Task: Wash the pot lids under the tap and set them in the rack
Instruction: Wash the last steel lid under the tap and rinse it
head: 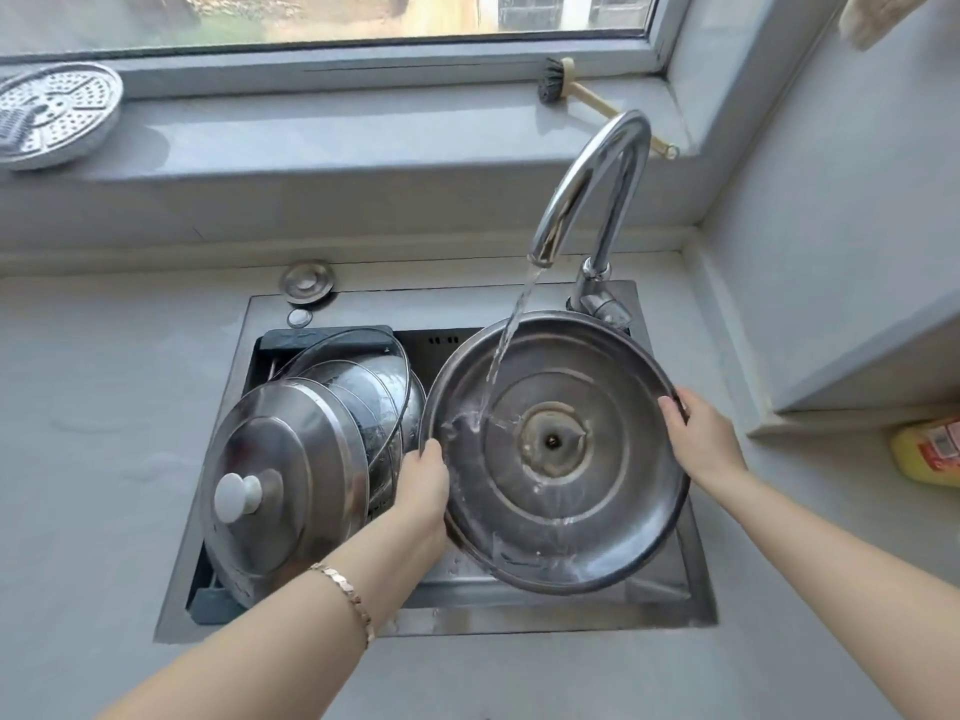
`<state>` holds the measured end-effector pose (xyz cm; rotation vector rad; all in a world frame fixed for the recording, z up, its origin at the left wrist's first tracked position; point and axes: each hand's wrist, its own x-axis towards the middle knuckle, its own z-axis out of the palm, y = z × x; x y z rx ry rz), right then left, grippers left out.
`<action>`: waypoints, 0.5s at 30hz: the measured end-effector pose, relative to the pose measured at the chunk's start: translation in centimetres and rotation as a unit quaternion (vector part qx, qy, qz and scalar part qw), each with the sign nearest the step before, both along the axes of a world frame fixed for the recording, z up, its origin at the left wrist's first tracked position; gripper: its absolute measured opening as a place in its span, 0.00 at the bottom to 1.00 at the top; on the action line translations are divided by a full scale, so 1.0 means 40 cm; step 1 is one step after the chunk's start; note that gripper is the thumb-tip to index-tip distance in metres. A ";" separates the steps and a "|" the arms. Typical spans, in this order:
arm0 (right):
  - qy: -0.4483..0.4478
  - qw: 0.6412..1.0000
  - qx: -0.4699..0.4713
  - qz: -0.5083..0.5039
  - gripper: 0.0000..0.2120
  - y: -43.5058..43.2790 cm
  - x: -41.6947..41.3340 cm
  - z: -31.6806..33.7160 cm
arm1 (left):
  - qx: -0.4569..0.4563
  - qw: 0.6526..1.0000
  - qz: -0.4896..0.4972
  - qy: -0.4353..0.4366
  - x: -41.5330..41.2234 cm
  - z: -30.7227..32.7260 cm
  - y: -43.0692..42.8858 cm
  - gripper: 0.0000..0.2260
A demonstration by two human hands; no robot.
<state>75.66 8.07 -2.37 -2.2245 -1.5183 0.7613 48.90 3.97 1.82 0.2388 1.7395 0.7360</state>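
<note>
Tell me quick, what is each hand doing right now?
Left hand: grips the left rim of the big round steel pot lid.
Right hand: grips the right rim of that lid.

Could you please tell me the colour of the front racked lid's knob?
The knob is white; head view.

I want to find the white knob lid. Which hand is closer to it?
Left. The left hand grips the big lid by its left rim, just beside the white-knob lid in the rack. The right hand holds the opposite rim, farther away.
</note>
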 end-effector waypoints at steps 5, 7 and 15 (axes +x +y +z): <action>0.030 0.999 -0.033 -0.016 0.13 -0.015 -0.021 -0.035 | 0.104 0.974 -0.112 0.165 -0.008 0.103 0.014 0.07; 0.052 0.998 -0.039 -0.003 0.11 -0.016 -0.045 -0.035 | 0.160 0.952 -0.146 0.215 -0.025 0.142 0.029 0.04; 0.059 0.987 -0.147 0.022 0.18 0.019 -0.167 -0.041 | 0.293 0.852 -0.271 0.340 -0.061 0.266 0.064 0.07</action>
